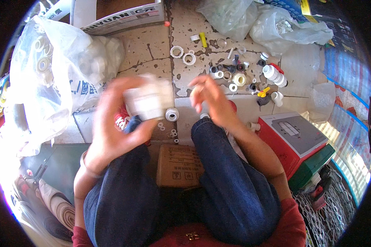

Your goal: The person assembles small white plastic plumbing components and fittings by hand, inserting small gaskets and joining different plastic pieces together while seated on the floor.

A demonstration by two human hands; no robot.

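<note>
My left hand [111, 119] grips a white blocky object [146, 101] between thumb and fingers. Motion smears it, so its exact kind cannot be read. To the right of it my right hand [208, 96] hovers above my knee with its fingers loosely apart, and no object shows in them. Just below the white object is a round white plastic fitting [172, 114] with a hole in its middle. Beyond the hands, two white plastic rings [189, 59] lie on the tiled floor.
Several loose pipe fittings [239, 78] are spread on the floor at the far right, beside a white valve with a red handle [275, 75]. A clear bag of white fittings [84, 57] stands at left. A cardboard carton [179, 164] sits between my legs; a red-grey box [292, 131] is at right.
</note>
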